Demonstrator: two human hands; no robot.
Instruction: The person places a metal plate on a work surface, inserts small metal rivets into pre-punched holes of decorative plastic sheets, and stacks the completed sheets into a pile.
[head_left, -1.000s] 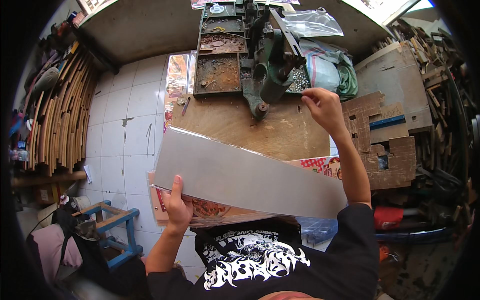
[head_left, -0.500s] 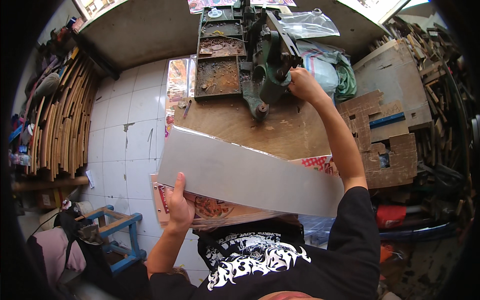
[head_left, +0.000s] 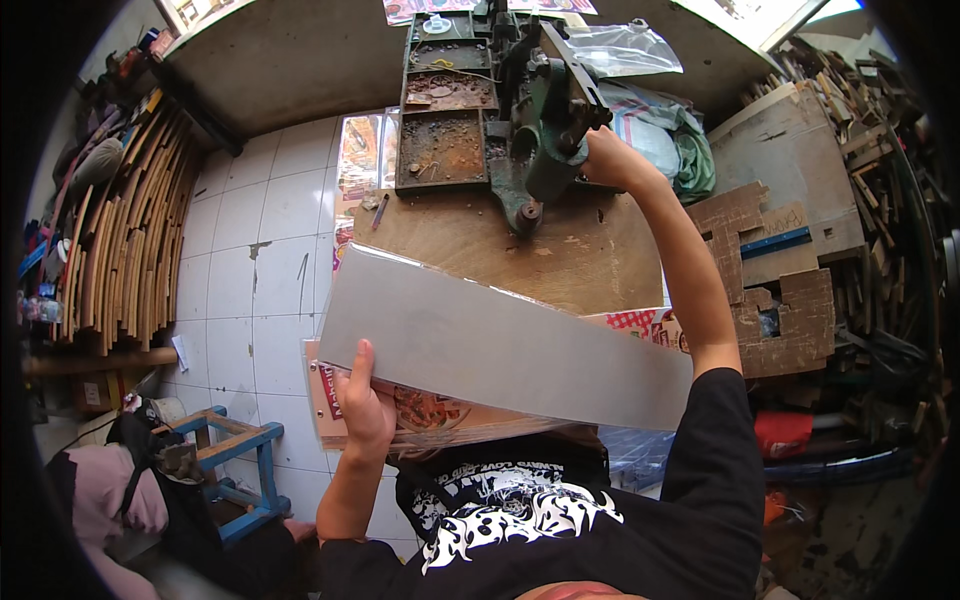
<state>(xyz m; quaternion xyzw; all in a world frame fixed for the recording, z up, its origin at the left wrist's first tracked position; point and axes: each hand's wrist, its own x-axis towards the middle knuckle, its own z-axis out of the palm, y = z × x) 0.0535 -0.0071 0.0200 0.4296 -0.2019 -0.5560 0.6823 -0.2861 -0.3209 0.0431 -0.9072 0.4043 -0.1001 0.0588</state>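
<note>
Left grip (head_left: 368, 412) nearer, pinched on grey sheet (head_left: 510, 335) lying toward 2 o'clock, long axis 9:30–3:30. Right grip (head_left: 616, 162) by green press (head_left: 550, 172); closure hidden, cannot tell.

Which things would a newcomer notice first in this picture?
Probably the long grey sheet at the centre, its left part held by the left hand. Beyond it stands a dark green machine, the right hand at its right side. Many brown boards are stacked at left.
</note>
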